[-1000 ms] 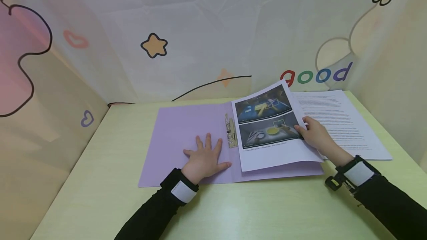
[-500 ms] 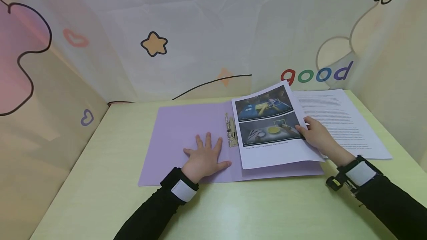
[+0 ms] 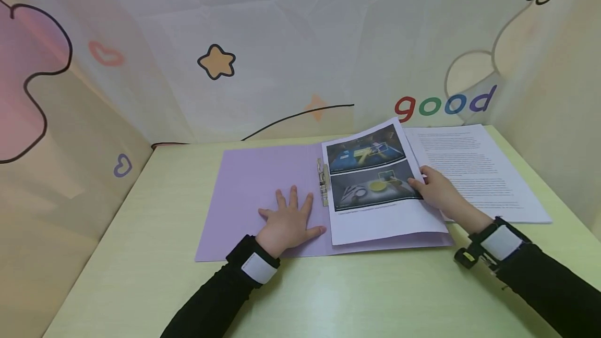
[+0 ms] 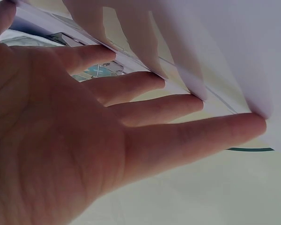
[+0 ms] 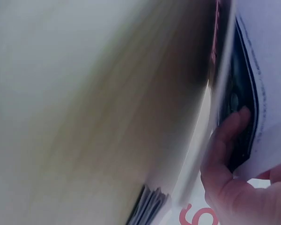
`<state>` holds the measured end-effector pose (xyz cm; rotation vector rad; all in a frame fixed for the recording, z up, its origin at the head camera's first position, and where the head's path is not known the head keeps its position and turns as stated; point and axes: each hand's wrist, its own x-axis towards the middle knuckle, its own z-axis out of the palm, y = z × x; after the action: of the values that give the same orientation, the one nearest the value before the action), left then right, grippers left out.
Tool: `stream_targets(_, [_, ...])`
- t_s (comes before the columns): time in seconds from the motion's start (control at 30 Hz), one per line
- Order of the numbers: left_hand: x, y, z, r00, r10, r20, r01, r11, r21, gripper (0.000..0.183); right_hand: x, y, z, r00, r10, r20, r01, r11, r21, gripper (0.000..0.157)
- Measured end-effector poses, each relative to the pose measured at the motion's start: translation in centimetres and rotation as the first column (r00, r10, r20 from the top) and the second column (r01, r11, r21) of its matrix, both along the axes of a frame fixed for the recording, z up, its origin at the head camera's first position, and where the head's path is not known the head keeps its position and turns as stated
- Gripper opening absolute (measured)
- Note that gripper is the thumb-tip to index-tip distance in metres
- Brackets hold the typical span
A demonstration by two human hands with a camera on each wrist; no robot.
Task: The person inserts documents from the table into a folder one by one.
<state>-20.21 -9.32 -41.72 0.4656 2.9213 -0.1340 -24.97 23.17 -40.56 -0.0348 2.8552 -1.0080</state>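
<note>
A lilac folder (image 3: pixel 244 186) lies spread flat on the table, a metal lever clip (image 3: pixel 323 184) near its fold. My left hand (image 3: pixel 285 227) rests on its left cover, fingers straight and splayed; in the left wrist view the fingertips of that hand (image 4: pixel 75 131) touch the cover. Between thumb and fingers, my right hand (image 3: pixel 440 192) pinches the right edge of printed paper (image 3: pixel 375 226) with two dark pictures. The paper is tilted over the right cover, its left edge right beside the clip. The right wrist view shows the thumb on the printed face (image 5: pixel 278 93).
A stack of text pages (image 3: pixel 474 171) lies at the back right, partly behind the held paper and right hand. The pale wooden table (image 3: pixel 328 296) meets a patterned cloth backdrop (image 3: pixel 281 56) at the back and sides.
My right hand has shifted the printed paper slightly left and down, bringing its left edge closer to the clip. The left hand has stayed in place.
</note>
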Motion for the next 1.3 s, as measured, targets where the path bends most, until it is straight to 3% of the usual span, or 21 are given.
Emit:
stream_targets(0.27, [0.0,0.0,-0.1,1.000,-0.006,-0.022,0.006,1.000,-0.006,0.086,-0.2,-0.1,-0.2,0.999,0.035,0.029,-0.035,0.999,-0.001,0.046])
stream_targets(0.5, [0.2,0.1,-0.2,1.000,-0.006,-0.017,0.006,1.000,-0.003,0.086,-0.3,0.0,-0.4,0.997,0.053,0.056,-0.058,0.994,0.092,0.065])
stream_targets(1.3, [0.1,0.2,0.1,1.000,0.015,-0.004,-0.015,1.000,0.005,0.086,-0.7,3.4,0.5,1.000,-0.028,0.003,0.028,0.996,0.085,0.048])
